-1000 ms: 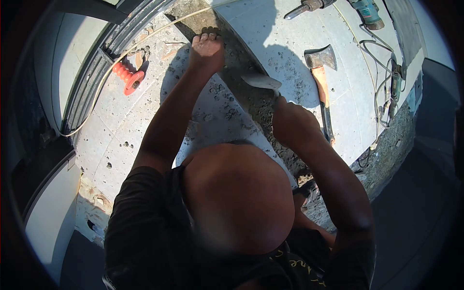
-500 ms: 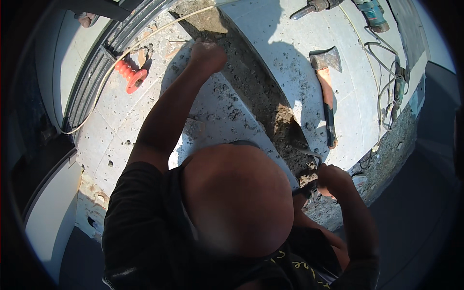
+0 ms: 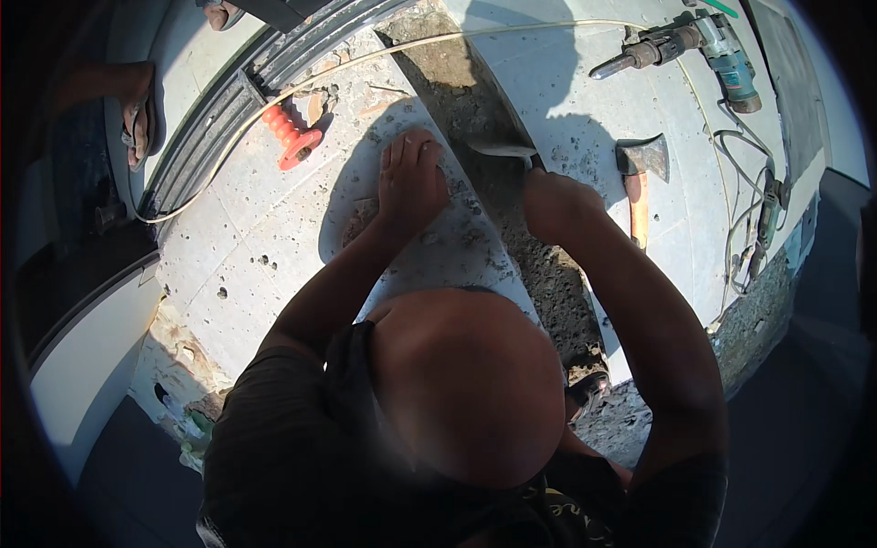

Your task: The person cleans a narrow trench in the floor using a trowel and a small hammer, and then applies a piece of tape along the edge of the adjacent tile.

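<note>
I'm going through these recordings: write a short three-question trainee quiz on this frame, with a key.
1. Multiple choice: what does the right hand hold? A) a brush; B) a trowel; C) a bucket.
2. True or false: the axe lies to the right of the trench in the picture.
3. Open: what colour is the ribbed grip lying beyond and left of the left hand?

Key: 1. B; 2. true; 3. red.
</note>
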Tool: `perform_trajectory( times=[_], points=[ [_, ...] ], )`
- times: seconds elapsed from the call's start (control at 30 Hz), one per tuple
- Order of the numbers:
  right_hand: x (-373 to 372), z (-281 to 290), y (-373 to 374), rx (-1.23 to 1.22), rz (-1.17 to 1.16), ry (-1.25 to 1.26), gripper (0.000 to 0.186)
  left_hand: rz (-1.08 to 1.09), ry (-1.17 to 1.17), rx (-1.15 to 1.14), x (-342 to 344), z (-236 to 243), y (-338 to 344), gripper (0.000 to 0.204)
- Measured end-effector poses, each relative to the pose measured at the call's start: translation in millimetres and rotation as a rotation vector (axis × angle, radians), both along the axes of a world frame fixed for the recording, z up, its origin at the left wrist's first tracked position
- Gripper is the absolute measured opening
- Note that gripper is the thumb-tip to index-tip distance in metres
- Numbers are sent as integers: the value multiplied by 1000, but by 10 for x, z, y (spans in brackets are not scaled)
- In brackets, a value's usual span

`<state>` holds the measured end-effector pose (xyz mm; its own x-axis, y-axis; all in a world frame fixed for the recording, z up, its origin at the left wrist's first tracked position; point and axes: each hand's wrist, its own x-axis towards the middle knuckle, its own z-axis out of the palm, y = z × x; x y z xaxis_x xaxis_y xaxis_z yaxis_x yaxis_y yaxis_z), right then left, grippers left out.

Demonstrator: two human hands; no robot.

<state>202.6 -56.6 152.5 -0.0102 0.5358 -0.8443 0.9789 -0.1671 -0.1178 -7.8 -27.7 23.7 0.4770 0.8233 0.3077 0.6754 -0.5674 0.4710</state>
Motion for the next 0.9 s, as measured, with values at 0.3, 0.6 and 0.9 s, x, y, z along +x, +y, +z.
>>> perform_trajectory(
  times=[0.3,0.6,0.9],
  points=[
    [-209,87,455,238,-61,25,24,81,-23,-19,-179,-199,-25,33],
    [-209,151,961,-66,313,-20,36,106,14,-43,-136,-171,-20,31],
    [-493,-374,1187,256,-81,-58,37,73,4,-46,-71,-117,29,30]
  ],
)
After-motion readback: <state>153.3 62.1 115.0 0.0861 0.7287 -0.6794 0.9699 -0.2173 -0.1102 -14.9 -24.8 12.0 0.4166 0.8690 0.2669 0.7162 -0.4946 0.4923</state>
